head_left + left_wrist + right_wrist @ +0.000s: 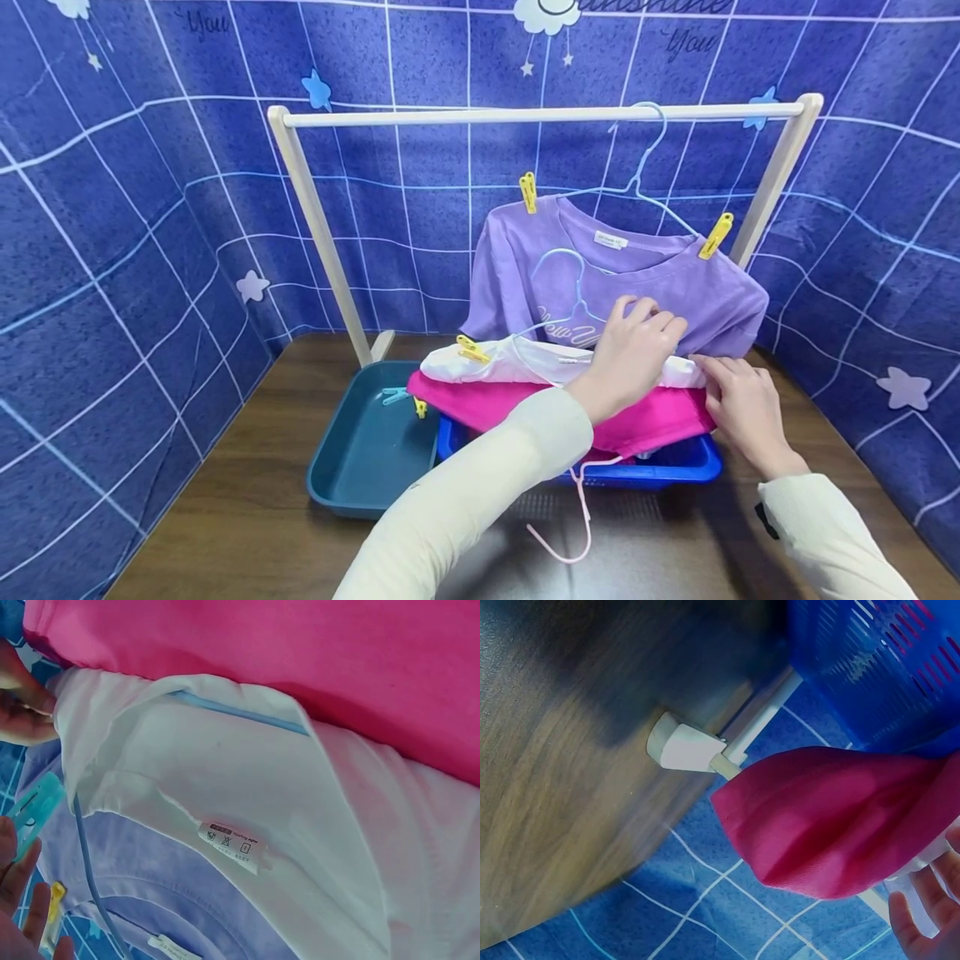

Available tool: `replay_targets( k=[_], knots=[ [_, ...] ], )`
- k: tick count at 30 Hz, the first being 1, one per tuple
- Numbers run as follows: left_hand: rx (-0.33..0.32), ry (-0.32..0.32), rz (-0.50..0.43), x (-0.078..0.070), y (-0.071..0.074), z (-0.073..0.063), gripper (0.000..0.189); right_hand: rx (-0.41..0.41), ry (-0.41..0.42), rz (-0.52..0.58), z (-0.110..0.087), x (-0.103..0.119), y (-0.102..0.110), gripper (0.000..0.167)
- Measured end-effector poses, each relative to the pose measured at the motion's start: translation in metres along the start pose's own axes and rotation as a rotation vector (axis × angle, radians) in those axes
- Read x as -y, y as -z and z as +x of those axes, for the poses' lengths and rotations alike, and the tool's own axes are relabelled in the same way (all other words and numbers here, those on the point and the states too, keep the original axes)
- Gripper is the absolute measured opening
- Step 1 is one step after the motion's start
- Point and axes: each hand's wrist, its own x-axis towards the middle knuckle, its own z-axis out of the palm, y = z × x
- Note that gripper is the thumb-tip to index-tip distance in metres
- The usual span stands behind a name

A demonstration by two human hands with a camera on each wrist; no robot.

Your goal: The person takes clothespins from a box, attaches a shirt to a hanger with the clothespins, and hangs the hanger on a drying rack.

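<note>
1. Over the blue basket (652, 477) in the head view, look at the white shirt (543, 357), with pink fabric (656, 417) right below. Spot a yellow clip (472, 350) at one shoulder, then the left hand (637, 350) and right hand (742, 408) by the other. Could snag on the pink hanger (584, 504) in front if tugged that way. Looks rolled and rumpled along the top.

2. Over to the left wrist: catch the left hand, fingers closed on a teal clip (36, 810). Might bite cloth alone and miss the pale-blue hanger (240, 715), should the fold gape. Notice the neckline, wide and sagging, care label (232, 847) showing.

3. Across to the right wrist: find the right hand at the frame edge, fingers partly curled, pinching white cloth. Could let the shoulder slump if slackened. See the pink here, softly creased, bulging near the rack's foot (690, 748). Joined to the white or separate? Cannot tell.
</note>
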Motion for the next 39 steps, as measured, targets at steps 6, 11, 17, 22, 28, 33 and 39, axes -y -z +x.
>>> replay_targets(
  k=[6,11,17,22,28,33,39],
  knots=[
    [0.051,-0.007,0.028,-0.004,-0.001,0.007,0.024,-0.017,0.003,-0.003,0.0,0.001,0.001,0.032],
    [0.076,-0.019,0.055,-0.008,0.0,0.011,0.016,-0.022,0.001,0.005,0.0,0.001,0.001,0.032],
    [0.101,-0.036,0.085,-0.013,-0.002,0.015,0.016,-0.03,0.006,0.011,-0.001,0.0,0.001,0.031],
    [0.12,-0.047,0.098,-0.015,-0.006,0.015,0.017,-0.028,0.01,0.013,-0.001,0.0,0.002,0.032],
    [0.125,-0.047,0.11,-0.016,-0.008,0.012,0.017,-0.023,0.01,0.013,-0.003,0.0,0.002,0.034],
    [0.126,-0.032,0.099,-0.016,-0.008,0.01,0.016,-0.02,0.007,0.01,-0.002,0.0,0.001,0.034],
    [0.155,0.01,0.08,-0.016,-0.01,0.006,0.021,-0.023,0.009,0.011,-0.002,0.0,0.0,0.034]
  ],
)
